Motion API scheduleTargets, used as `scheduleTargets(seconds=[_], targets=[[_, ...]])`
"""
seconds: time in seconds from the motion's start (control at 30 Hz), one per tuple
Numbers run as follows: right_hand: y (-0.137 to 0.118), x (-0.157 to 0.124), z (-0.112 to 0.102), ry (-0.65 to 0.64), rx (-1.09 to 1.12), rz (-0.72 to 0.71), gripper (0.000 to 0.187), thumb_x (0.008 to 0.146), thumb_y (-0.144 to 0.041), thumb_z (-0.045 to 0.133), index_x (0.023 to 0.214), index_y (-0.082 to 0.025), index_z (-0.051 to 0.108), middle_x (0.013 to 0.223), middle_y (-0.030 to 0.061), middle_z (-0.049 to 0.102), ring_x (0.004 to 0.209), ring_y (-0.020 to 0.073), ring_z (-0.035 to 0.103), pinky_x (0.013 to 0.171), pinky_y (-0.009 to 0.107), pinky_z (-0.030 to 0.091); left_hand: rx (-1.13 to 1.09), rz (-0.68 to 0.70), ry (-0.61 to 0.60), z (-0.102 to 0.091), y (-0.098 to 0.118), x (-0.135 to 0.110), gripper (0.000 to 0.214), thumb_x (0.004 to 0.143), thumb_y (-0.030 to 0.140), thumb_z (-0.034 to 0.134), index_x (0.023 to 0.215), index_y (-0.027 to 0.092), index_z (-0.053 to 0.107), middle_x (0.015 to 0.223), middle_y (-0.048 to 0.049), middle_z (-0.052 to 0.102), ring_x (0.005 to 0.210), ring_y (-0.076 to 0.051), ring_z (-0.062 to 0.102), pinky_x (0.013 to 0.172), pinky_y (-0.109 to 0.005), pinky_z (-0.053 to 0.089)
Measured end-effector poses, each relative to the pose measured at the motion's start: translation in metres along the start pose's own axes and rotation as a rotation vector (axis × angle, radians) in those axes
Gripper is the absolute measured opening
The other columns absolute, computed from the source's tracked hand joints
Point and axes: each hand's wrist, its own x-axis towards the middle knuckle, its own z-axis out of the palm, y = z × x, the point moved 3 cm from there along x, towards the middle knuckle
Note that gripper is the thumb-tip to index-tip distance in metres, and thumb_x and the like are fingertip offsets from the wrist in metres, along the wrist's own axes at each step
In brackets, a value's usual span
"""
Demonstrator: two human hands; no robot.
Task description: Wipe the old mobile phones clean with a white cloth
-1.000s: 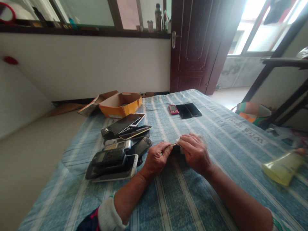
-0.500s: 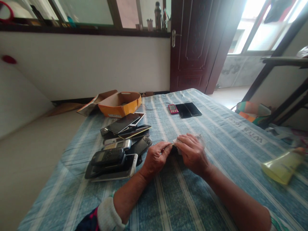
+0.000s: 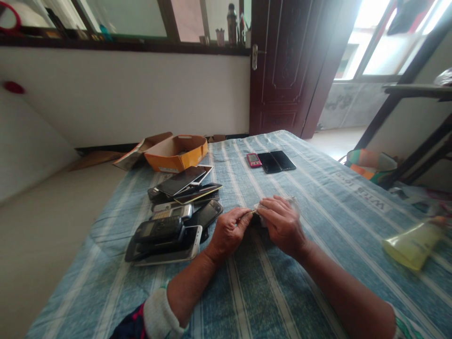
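My left hand (image 3: 229,234) is closed, thumb and fingers pinching the edge of a small thing that is mostly hidden and that I cannot make out. Fingertip to fingertip with it, my right hand (image 3: 282,226) is curled over a whitish, crumpled piece of thin material (image 3: 294,205), either a wipe or plastic film. Both hands hover low over the blue striped cloth. To the left of them lies a heap of old mobile phones, among them a black phone (image 3: 158,230), a silver keypad phone (image 3: 173,211) and a dark touchscreen phone (image 3: 206,214).
An open orange cardboard box (image 3: 176,153) stands behind the heap. Farther back on the tablecloth (image 3: 233,169) lie a small pink phone (image 3: 253,160) and two dark flat phones (image 3: 276,161) side by side. A yellow translucent packet (image 3: 411,245) rests at the right edge.
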Motion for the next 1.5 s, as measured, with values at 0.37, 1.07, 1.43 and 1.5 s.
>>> scheduleTargets(seconds=[0.37,1.07,1.43,1.5], targets=[[-0.006,0.000,0.003,-0.046,-0.057,-0.047,0.027,0.092,-0.010,0.043,0.095,-0.017,0.069,0.099,0.0097,0.070,0.102,0.0212,0.063,0.097,0.041,0.044,-0.007,-0.019,-0.004,0.000,0.003,0.001,0.022,0.091,0.026,0.053,0.090,0.014,0.071,0.083,-0.0062,0.073,0.075,-0.017,0.068,0.074,-0.026,0.053],[0.024,-0.003,-0.005,0.014,-0.110,0.068,0.028,0.088,-0.007,0.043,0.093,-0.018,0.068,0.095,0.0082,0.071,0.093,0.0207,0.065,0.094,0.042,0.045,0.000,-0.052,-0.010,0.000,-0.002,0.001,0.022,0.091,0.027,0.053,0.091,0.016,0.072,0.083,-0.0059,0.074,0.077,-0.018,0.069,0.072,-0.026,0.052],[-0.006,-0.001,0.007,-0.063,-0.060,-0.034,0.029,0.090,-0.010,0.045,0.106,-0.018,0.068,0.103,0.0098,0.070,0.104,0.0223,0.063,0.099,0.044,0.045,-0.043,-0.012,0.005,-0.001,0.005,0.002,0.022,0.092,0.028,0.053,0.091,0.017,0.072,0.085,-0.0049,0.074,0.076,-0.017,0.068,0.075,-0.026,0.054],[-0.004,-0.001,0.008,-0.072,-0.053,-0.041,0.029,0.090,-0.010,0.046,0.106,-0.018,0.068,0.104,0.0094,0.070,0.105,0.0221,0.063,0.100,0.044,0.045,-0.045,-0.018,0.007,-0.001,0.004,0.002,0.021,0.091,0.028,0.054,0.090,0.017,0.072,0.084,-0.0046,0.074,0.076,-0.017,0.068,0.074,-0.026,0.054]])
